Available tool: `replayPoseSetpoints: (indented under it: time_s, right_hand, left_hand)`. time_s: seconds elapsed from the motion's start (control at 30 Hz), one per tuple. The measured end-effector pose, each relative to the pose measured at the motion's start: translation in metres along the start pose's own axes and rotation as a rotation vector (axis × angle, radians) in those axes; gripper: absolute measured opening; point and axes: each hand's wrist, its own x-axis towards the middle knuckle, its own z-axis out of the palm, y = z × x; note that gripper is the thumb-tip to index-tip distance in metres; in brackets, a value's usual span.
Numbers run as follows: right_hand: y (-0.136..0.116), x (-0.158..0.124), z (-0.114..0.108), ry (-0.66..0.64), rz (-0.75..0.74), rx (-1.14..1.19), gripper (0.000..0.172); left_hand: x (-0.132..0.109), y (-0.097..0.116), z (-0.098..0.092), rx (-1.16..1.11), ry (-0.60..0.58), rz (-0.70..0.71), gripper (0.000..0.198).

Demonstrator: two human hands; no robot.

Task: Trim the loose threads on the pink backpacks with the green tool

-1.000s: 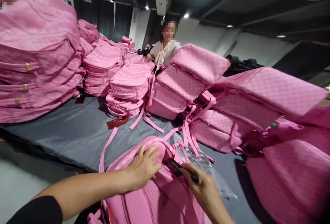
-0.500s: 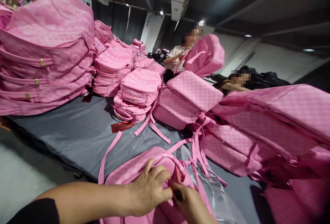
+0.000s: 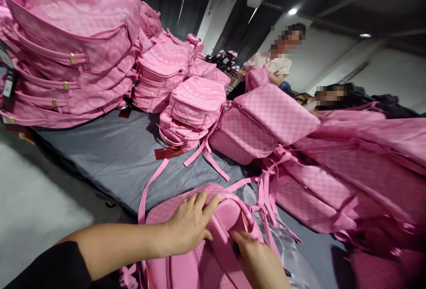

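A pink backpack [image 3: 186, 262] lies in front of me on the table, its padded back panel and straps facing up. Spread across the upper part of it is my left hand [image 3: 189, 224], palm down, fingers stretched out and thumb apart. My right hand [image 3: 258, 258] is closed near the curved top handle [image 3: 238, 200]. A small dark object [image 3: 236, 250] shows between its thumb and fingers; most of it is covered, so its kind is unclear. Loose pink straps [image 3: 266, 187] trail beyond the bag, and clear plastic [image 3: 296, 258] lies to its right.
Tall stacked pink backpacks [image 3: 73, 49] stand at the left, with smaller stacks [image 3: 196, 102] farther back. Checked pink bags [image 3: 273, 111] pile up to the right. The grey table covering [image 3: 100, 156] ends at the left edge. Two people [image 3: 266, 65] are across the table.
My left hand has gone from bent fingers beside the right hand to lying flatter on the bag, apart from it. The right hand stays closed. The view has shifted; a co-worker's raised bag is lower.
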Motion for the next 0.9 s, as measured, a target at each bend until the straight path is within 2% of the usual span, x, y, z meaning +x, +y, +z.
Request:
replayPoseSetpoints:
  time_s: [0.07, 0.1, 0.17, 0.27, 0.37, 0.47, 0.63, 0.73, 0.8, 0.9]
  right_hand:
    - [-0.001, 0.001, 0.005, 0.170, 0.000, 0.155, 0.035]
    - [-0.004, 0.005, 0.006, 0.215, -0.005, 0.251, 0.035]
    - [-0.013, 0.017, 0.003, 0.194, -0.018, 0.394, 0.034]
    - [-0.029, 0.032, -0.012, 0.060, -0.062, 0.436, 0.029]
    - [-0.035, 0.034, -0.030, -0.007, -0.107, 0.347, 0.022]
    - [-0.035, 0.029, -0.042, -0.012, -0.161, 0.238, 0.019]
    - [-0.032, 0.029, -0.046, 0.004, -0.273, 0.094, 0.021]
    - [-0.019, 0.023, -0.044, -0.039, -0.352, -0.027, 0.027]
    - [-0.003, 0.012, -0.037, -0.114, -0.331, -0.127, 0.030]
    - [0.029, -0.014, -0.018, -0.246, -0.140, -0.198, 0.035]
  left_hand:
    - [-0.002, -0.002, 0.001, -0.016, 0.020, 0.033, 0.106]
    - [-0.002, -0.003, 0.002, -0.021, 0.029, 0.051, 0.107]
    - [-0.002, -0.005, 0.003, -0.021, 0.036, 0.069, 0.109]
    - [-0.002, -0.006, 0.003, -0.014, 0.033, 0.074, 0.110]
    - [-0.003, -0.005, 0.000, -0.017, 0.015, 0.074, 0.109]
    - [-0.004, -0.005, -0.002, -0.016, -0.004, 0.060, 0.107]
    - [-0.006, -0.008, -0.001, -0.054, 0.019, 0.072, 0.106]
    - [-0.005, -0.008, 0.000, -0.051, 0.027, 0.074, 0.102]
    - [-0.004, -0.008, 0.001, -0.061, 0.026, 0.076, 0.102]
    - [0.000, -0.010, 0.002, -0.105, 0.009, 0.054, 0.098]
